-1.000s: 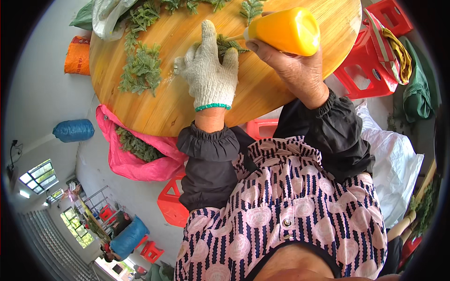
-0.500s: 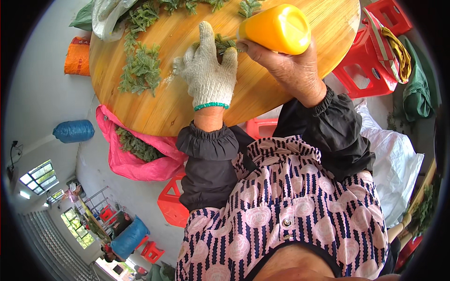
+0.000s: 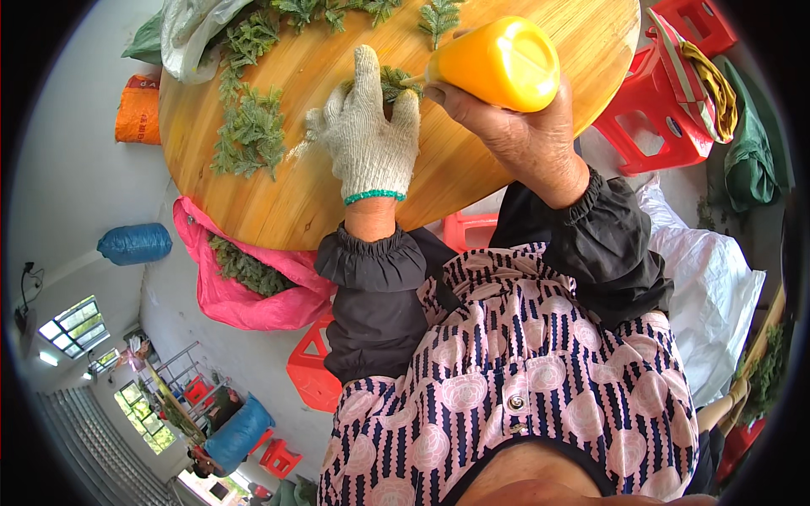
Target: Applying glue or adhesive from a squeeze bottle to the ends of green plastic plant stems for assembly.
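Observation:
My left hand [image 3: 369,139] wears a white knit glove with a green cuff and lies flat on the round wooden table [image 3: 337,202], its fingers pressing a green leafy sprig [image 3: 395,81]. My right hand [image 3: 515,135], bare, is shut on an orange-yellow squeeze bottle [image 3: 498,63], tilted so its tip points at the sprig beside the gloved fingers. More green sprigs [image 3: 249,135] lie in a loose pile on the table to the left of the gloved hand.
A pink bag [image 3: 253,295] holding green cuttings hangs below the table's left edge. Red plastic stools [image 3: 654,135] stand at the right, one at the table's near edge [image 3: 468,229]. A white plastic bag [image 3: 190,34] rests at the table's far left. White sacks [image 3: 717,295] lie at the right.
My right hand has tipped the bottle further left and down, bringing its tip closer to the sprig. The gloved hand has stayed on the sprig.

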`<act>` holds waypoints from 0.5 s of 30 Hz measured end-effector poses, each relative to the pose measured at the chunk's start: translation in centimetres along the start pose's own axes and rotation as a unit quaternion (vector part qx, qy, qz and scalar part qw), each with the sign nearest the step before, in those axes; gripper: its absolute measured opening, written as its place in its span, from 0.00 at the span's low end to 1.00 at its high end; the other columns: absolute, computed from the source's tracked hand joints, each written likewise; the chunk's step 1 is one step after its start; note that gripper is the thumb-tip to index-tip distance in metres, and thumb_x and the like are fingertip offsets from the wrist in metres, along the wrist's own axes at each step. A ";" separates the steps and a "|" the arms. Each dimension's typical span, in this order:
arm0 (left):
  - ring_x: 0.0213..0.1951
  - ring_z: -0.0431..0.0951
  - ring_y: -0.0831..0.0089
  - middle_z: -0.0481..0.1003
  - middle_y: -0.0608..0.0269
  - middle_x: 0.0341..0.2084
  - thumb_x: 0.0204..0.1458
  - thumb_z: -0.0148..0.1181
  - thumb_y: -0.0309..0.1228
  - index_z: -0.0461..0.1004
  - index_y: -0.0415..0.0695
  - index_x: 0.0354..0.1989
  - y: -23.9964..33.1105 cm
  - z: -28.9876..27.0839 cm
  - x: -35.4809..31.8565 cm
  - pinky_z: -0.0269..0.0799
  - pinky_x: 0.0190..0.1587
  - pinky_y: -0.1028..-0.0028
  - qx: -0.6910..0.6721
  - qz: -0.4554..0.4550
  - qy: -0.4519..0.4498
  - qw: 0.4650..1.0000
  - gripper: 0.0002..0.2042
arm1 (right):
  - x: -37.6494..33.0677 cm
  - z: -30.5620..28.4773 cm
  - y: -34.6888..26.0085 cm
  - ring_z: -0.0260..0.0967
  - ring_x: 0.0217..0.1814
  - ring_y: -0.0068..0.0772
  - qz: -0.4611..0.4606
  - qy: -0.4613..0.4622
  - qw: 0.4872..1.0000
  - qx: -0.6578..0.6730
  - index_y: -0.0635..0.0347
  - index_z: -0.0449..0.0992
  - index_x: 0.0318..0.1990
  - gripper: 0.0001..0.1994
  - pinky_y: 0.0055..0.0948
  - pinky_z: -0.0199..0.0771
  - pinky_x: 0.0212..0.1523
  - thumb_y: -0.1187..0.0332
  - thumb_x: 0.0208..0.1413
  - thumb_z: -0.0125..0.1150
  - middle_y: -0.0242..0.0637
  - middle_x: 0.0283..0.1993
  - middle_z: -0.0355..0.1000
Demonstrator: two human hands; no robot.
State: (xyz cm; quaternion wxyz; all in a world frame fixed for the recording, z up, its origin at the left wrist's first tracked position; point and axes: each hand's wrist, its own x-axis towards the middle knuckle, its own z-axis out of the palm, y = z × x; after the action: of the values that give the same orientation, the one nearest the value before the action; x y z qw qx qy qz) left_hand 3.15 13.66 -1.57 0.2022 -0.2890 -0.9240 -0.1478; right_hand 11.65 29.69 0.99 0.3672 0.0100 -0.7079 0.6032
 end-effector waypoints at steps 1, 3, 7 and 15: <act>0.44 0.79 0.54 0.80 0.57 0.38 0.54 0.62 0.34 0.66 0.49 0.70 -0.1 -0.1 0.0 0.66 0.58 0.52 0.001 0.000 0.000 1.000 0.32 | 0.0 0.0 0.0 0.78 0.34 0.27 -0.001 0.000 1.000 0.001 0.62 0.81 0.41 0.15 0.28 0.79 0.40 0.70 0.47 0.80 0.34 0.34 0.81; 0.44 0.79 0.55 0.80 0.57 0.37 0.54 0.62 0.35 0.66 0.50 0.71 -0.1 -0.2 -0.1 0.66 0.57 0.52 0.004 -0.013 -0.019 1.000 0.32 | -0.1 -0.1 -0.1 0.78 0.34 0.27 0.006 -0.002 1.000 -0.007 0.62 0.81 0.41 0.15 0.28 0.79 0.40 0.70 0.47 0.80 0.34 0.33 0.80; 0.45 0.79 0.54 0.80 0.55 0.39 0.55 0.62 0.37 0.66 0.50 0.71 0.1 -0.3 0.0 0.65 0.58 0.52 -0.007 -0.017 -0.026 0.999 0.32 | -0.2 -0.8 -0.5 0.78 0.33 0.27 0.005 -0.008 1.000 -0.024 0.63 0.80 0.41 0.15 0.28 0.80 0.39 0.70 0.47 0.80 0.33 0.33 0.80; 0.49 0.77 0.51 0.79 0.51 0.45 0.56 0.62 0.39 0.66 0.50 0.71 -0.2 -0.2 -0.1 0.63 0.60 0.50 0.004 0.019 -0.013 1.000 0.32 | -1.2 -1.6 -1.5 0.81 0.46 0.28 0.076 -0.024 0.996 0.026 0.68 0.78 0.51 0.17 0.28 0.82 0.50 0.77 0.54 0.74 0.36 0.45 0.81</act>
State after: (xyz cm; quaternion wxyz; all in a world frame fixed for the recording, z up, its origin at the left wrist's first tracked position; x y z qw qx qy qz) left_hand 3.19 13.30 -1.47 0.1941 -0.3076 -0.9214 -0.1364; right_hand 13.98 30.14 1.66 0.3024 -0.0200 -0.6992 0.6475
